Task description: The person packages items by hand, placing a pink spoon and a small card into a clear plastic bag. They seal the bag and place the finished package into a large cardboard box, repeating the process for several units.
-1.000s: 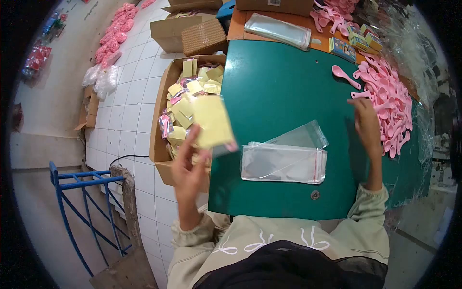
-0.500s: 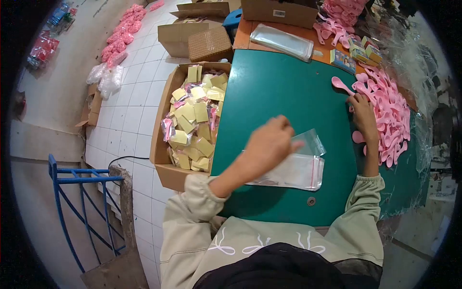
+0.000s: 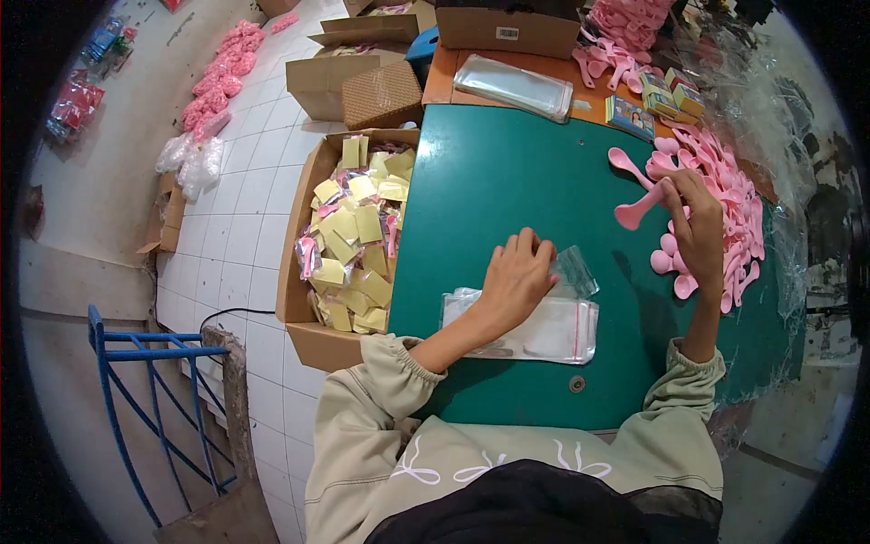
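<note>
My right hand (image 3: 696, 227) holds a pink plastic spoon (image 3: 642, 207) by its handle, bowl end toward the left, raised beside a heap of pink spoons (image 3: 725, 195). My left hand (image 3: 517, 283) has its fingers curled at the edge of a clear plastic bag (image 3: 577, 272), which lies askew over the far side of a stack of clear bags (image 3: 557, 331). The hand hides part of that bag and its fingertips. The stack lies flat on the green table top (image 3: 507, 172) before me.
Left of the table stands a cardboard box (image 3: 304, 227) filled with packed yellow cards and pink spoons. Behind are a bundle of clear bags (image 3: 514, 86), small card packs (image 3: 630, 118) and another carton (image 3: 507, 32). A blue metal trolley (image 3: 154, 337) stands at lower left.
My right hand has lifted a pink spoon from the heap's edge. My left hand has come lower onto the bags, its fingers curled at the askew one. The view has shifted slightly.
</note>
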`<state>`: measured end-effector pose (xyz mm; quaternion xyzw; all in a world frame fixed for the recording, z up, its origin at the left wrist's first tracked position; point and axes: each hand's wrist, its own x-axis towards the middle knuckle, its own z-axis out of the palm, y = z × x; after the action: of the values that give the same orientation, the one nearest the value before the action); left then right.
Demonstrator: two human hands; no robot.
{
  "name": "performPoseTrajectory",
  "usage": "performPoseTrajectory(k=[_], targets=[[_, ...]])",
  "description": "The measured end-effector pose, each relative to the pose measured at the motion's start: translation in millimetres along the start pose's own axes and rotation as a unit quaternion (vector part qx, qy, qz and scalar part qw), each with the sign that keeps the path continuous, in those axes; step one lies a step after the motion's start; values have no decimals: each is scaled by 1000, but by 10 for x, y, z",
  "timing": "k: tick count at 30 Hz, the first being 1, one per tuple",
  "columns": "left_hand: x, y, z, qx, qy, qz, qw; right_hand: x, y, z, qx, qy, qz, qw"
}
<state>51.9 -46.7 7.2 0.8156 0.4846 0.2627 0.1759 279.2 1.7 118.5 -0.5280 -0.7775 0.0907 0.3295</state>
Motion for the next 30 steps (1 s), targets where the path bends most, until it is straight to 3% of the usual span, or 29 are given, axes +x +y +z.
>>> performPoseTrajectory(k=[8,10,17,20,23,28,30], targets=[[45,-129,5,-249,-18,-30,968,-71,-171,46,154,-76,68,983],[58,-160,-18,-225,-8,-21,974,-77,-178,69,171,-106,75,977],[67,-138,-139,-240,-49,-69,967,-77,-133,222,130,-215,86,964],[56,-179,-199,-227,-19,-54,972,-75,-118,227,84,-218,63,970],[81,-261,-258,-312,41,-44,948,-90,-66,249,57,-206,34,976],[73,-265,-341,-183,64,-17,981,-103,-76,186,63,-160,39,984],[52,-287,-265,-96,74,12,993,-87,-154,87,66,-93,84,990]])
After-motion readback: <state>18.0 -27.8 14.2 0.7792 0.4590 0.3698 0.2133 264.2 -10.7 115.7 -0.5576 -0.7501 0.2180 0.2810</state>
